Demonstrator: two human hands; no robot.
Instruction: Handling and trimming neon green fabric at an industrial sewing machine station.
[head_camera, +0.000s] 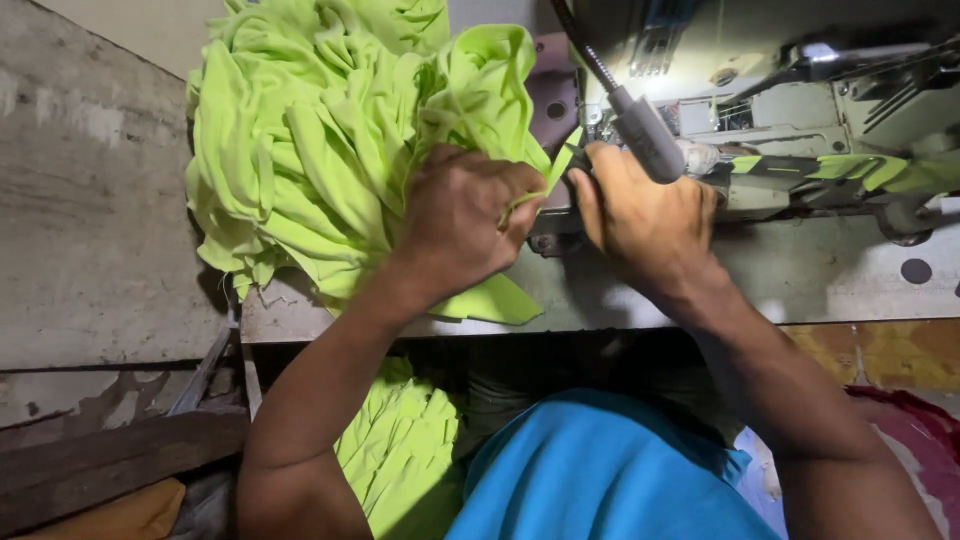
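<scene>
- Lime-green knit fabric (330, 150) lies heaped on the surface (800, 275), filling its far left part and spilling toward the near edge, so the bulk stays supported while one end is worked at the machine.
- A narrow strip of the same fabric (562, 160) runs from the heap toward the sewing machine (800, 130), pulled taut between the two hands.
- The left hand (465, 225) is closed in a fist on a fold of the fabric, right at the heap's right edge, apparently to hold back slack.
- The right hand (645, 215) sits just beside it, fingers curled and pinching the strip close to the machine's working end; exactly where the fingertips meet is hidden.
- A flexible-neck lamp (640, 130) hangs above the right hand, its glare falling on the machine body.
- Green-and-black striped tape (850, 168) runs along the machine toward the right edge.
- More green pieces (400, 450) hang below the near edge by the person's blue shirt (600, 470).
</scene>
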